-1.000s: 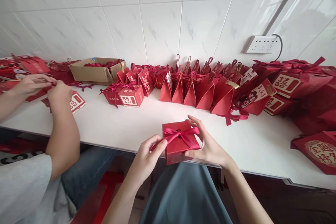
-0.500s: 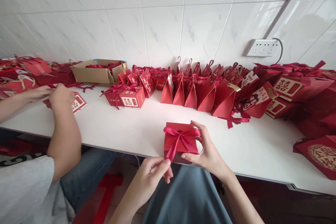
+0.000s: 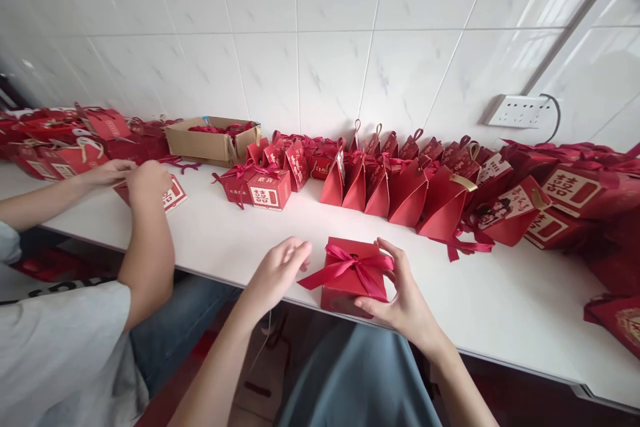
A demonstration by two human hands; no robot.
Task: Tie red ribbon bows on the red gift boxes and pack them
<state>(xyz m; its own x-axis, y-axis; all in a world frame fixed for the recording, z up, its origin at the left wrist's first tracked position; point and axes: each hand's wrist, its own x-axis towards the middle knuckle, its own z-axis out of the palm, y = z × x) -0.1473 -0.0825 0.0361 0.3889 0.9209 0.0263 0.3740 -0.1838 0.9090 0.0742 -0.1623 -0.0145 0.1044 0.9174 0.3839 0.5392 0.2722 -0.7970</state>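
A red gift box (image 3: 340, 297) stands at the table's front edge, with a crimson satin ribbon (image 3: 343, 268) tied in a bow on its top. My right hand (image 3: 407, 297) grips the box from the right, fingers at the back corner and thumb at the front. To the left of the box, my left hand (image 3: 280, 273) hovers with loosely bent fingers and nothing visible in them. One ribbon tail points left, below the left fingertips and apart from them.
Behind stand rows of pointed red boxes (image 3: 407, 193) and a bowed double box (image 3: 257, 187). A cardboard carton (image 3: 200, 143) holds red ribbon. More boxes (image 3: 575, 183) pile up at right. At left, a co-worker's hands (image 3: 147, 180) work on another red box.
My left hand has let go of the ribbon tail and moved up and left. The tail now sticks out leftward. My right hand keeps its grip on the box. The view has shifted left.
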